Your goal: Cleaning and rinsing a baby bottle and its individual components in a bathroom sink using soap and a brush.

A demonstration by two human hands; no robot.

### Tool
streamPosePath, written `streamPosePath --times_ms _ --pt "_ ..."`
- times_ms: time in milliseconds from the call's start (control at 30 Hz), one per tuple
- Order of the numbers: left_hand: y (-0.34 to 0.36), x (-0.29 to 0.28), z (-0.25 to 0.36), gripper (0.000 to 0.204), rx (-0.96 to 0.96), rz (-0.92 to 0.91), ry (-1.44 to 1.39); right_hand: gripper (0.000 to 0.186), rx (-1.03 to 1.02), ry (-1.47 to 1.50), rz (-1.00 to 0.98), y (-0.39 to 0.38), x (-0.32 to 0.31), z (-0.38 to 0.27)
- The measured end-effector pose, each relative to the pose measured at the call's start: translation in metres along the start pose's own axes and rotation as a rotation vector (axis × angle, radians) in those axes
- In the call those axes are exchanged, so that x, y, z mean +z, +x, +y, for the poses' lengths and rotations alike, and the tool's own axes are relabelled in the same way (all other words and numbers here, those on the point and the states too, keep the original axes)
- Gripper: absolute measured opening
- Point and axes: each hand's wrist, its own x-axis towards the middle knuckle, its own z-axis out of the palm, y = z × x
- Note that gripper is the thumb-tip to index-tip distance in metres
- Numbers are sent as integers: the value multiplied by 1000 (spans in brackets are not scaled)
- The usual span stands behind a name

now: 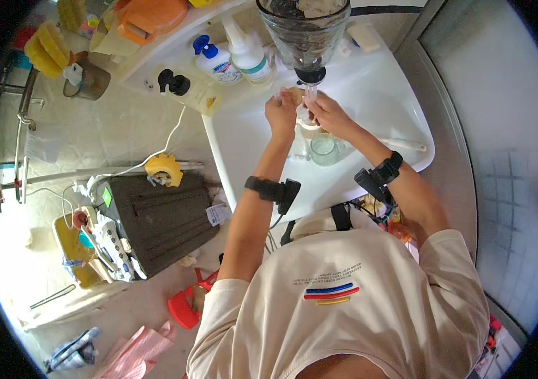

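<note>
Over the white sink (382, 82), both hands meet below a dark spout (310, 76) with a clear stream or tube beneath it. My left hand (279, 117) is closed, pinching a small tan, rounded piece (296, 95), perhaps a sponge. Curled beside the clear stream is my right hand (329, 115); what its fingers hold is partly hidden. A whitish cup-like thing (310, 129) shows just under the hands. Closer to me, a clear glass mug (324, 150) stands in the sink. Each forearm wears a black strap.
A large glass bowl-shaped vessel (305, 38) rises above the spout. Pump bottles (218, 63) and a spray bottle (247, 54) line the back left. A white handle (405, 144) lies at the right of the sink. A dark box (158, 221) stands left; a frosted panel (502, 126) borders the right.
</note>
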Motion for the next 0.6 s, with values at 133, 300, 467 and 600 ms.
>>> streamPosePath --times_ms 133,300,467,600 --pt "-10 8 13 39 -184 -106 -235 15 -439 -479 315 -2 1 -3" --pt "-14 3 21 28 -103 -164 -154 12 -247 -472 268 -10 -10 -16" --pt "-23 -7 33 31 -34 -309 -99 12 -621 -806 221 -10 -12 -37" --pt "-24 -8 40 34 -197 -347 -285 11 -354 -1101 138 -7 -5 -48"
